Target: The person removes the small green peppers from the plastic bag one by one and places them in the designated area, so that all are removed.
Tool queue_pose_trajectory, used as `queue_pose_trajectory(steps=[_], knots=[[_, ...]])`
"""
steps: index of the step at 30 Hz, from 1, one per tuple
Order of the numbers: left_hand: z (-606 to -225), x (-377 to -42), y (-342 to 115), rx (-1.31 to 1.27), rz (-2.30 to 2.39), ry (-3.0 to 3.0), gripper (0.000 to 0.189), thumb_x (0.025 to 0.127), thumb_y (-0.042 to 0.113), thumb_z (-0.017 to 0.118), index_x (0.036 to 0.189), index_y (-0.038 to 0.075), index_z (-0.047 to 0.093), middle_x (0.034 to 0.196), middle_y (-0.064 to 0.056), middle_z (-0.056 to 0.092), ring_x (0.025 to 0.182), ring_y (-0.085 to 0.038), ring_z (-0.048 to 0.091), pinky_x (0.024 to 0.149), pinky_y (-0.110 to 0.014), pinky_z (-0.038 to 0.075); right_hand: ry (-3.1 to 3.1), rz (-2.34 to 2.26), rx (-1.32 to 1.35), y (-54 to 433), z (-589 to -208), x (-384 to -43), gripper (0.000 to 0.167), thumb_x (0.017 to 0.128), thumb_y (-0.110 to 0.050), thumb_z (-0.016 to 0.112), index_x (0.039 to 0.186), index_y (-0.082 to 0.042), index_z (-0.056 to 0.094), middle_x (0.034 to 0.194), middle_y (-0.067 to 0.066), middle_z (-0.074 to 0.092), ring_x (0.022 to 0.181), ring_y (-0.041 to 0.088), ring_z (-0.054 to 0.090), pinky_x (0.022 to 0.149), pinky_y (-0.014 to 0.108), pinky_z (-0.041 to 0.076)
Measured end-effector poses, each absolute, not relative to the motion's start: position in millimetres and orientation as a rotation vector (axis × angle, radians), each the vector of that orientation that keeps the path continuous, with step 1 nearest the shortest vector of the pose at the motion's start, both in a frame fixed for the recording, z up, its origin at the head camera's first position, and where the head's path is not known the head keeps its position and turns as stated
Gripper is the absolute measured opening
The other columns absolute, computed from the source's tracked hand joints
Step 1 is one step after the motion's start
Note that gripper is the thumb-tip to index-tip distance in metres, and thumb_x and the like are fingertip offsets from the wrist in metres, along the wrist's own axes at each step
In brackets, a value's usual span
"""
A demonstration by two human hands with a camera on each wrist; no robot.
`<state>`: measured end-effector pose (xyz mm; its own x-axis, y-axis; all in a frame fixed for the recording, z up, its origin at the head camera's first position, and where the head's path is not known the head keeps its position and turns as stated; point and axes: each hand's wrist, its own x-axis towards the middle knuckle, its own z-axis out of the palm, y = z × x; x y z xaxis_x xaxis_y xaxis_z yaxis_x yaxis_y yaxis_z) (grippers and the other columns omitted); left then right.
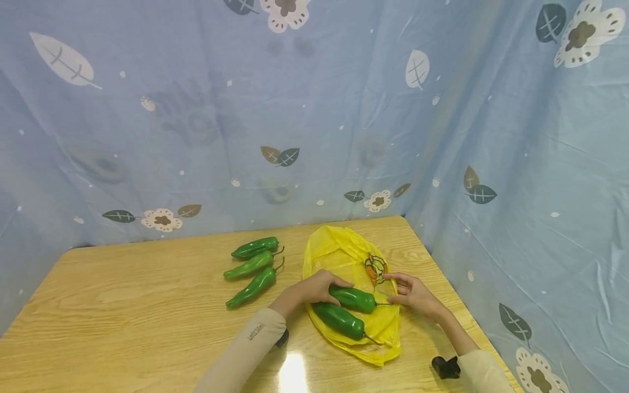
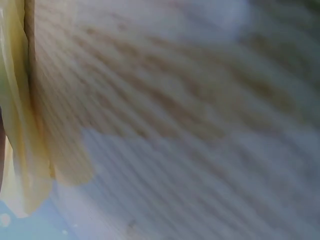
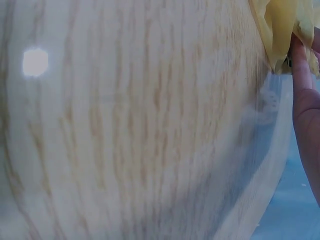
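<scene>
On yellow bag [image 1: 339, 261], two peppers [image 1: 340, 321], stems [image 1: 372, 339] rightward

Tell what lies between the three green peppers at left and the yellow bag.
In the head view: bare table, crossed at the near end by the left hand and wrist.

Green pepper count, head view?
5. Left of the yellow bag: far pepper, middle pepper, near pepper, all on the table. On the bag: upper pepper, held by the left hand; lower pepper beside it. Folds could hide more.

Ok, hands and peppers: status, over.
Left hand grips green pepper at yellow bag. Right hand at bag's right edge. Second pepper close alongside, possibly in the way.
</scene>
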<state>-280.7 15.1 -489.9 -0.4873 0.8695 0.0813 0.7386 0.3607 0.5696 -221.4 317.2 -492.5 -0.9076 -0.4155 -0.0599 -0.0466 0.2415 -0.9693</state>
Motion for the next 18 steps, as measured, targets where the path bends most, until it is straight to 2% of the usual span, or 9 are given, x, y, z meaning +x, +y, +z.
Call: queue_pose_trajectory(steps=[6,11,14,18], knots=[[-484,-283,14,1.505,0.755,2.374,0.051,0.083,0.021,0.077,0.127,0.003,0.061,0.122,-0.007,0.064,0.109,-0.009,0.060,0.092,-0.012,0.043,2.234,-1.705,-0.405,317,-492,-222,0.060,0.087,-0.002,0.068,0.139,0.009,0.040,0.149,0.034,0.024,0.121,0.032,0.052,0.081,0.029,0.055],[-478,-288,10,1.539,0.756,2.441,0.048,0.080,0.020,0.080,0.121,0.000,0.065,0.115,-0.010,0.068,0.103,-0.012,0.064,0.087,-0.013,0.047,2.260,-1.679,-0.396,319,-492,-222,0.059,0.088,-0.003,0.067,0.139,0.009,0.040,0.148,0.034,0.025,0.119,0.038,0.052,0.081,0.028,0.055],[-472,-289,3,1.487,0.841,2.473,0.047,0.078,0.019,0.081,0.119,0.000,0.067,0.112,-0.010,0.069,0.099,-0.012,0.064,0.083,-0.014,0.049,2.273,-1.673,-0.388,321,-491,-221,0.059,0.089,-0.004,0.067,0.139,0.009,0.040,0.148,0.034,0.023,0.121,0.039,0.050,0.081,0.028,0.055],[-462,-283,-9,1.341,1.021,2.512,0.046,0.077,0.015,0.082,0.117,0.000,0.068,0.111,-0.010,0.069,0.095,-0.014,0.064,0.080,-0.018,0.051,2.260,-1.682,-0.389,323,-488,-220,0.060,0.089,-0.003,0.066,0.140,0.010,0.037,0.149,0.034,0.021,0.115,0.028,0.057,0.081,0.030,0.055]])
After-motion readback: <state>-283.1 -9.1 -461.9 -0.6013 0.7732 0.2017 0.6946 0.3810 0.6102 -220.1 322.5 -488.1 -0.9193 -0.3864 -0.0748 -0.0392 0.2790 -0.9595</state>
